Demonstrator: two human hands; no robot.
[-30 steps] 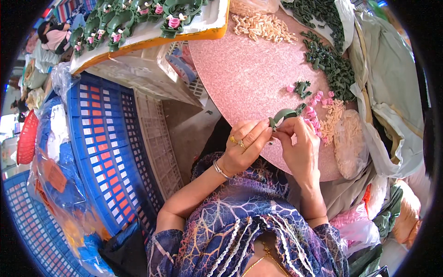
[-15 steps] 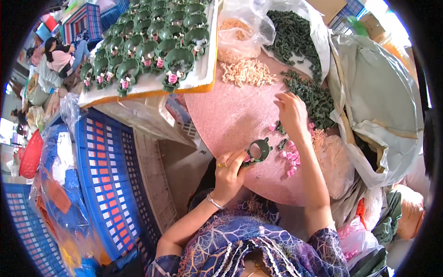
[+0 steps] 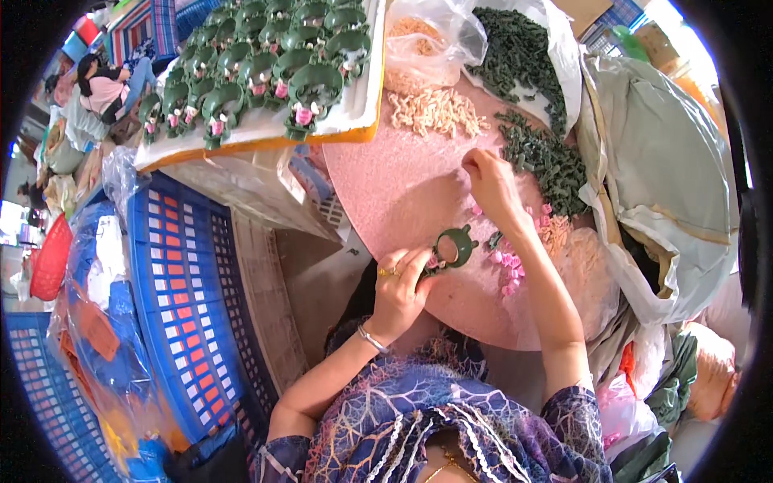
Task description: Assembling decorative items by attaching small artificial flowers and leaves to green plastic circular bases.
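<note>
My left hand (image 3: 403, 290) is closed on a dark green ring-shaped piece (image 3: 464, 247) with small knobs on its rim, holding it over the near part of the round pink table (image 3: 378, 189). A bit of pink shows by the fingertips. Farther out, my right hand (image 3: 493, 187) has its fingers pinched together just short of a pile of pale cream pieces (image 3: 435, 113). Anything in that pinch is too small to make out. Small pink rose-like pieces (image 3: 509, 272) lie beside my right forearm. A heap of small dark green pieces (image 3: 551, 165) spreads to the right of that hand.
A white tray with an orange edge (image 3: 372, 134) at upper left carries rows of similar green rings decorated in pink and white. Open bags (image 3: 656, 169) border the table's right side. Blue plastic baskets (image 3: 173, 322) stand at left. Another person (image 3: 105, 87) sits far left.
My right hand has moved a little left and away from me, toward the cream pile, and its fingers have drawn together. The green ring in my left hand has turned and risen slightly.
</note>
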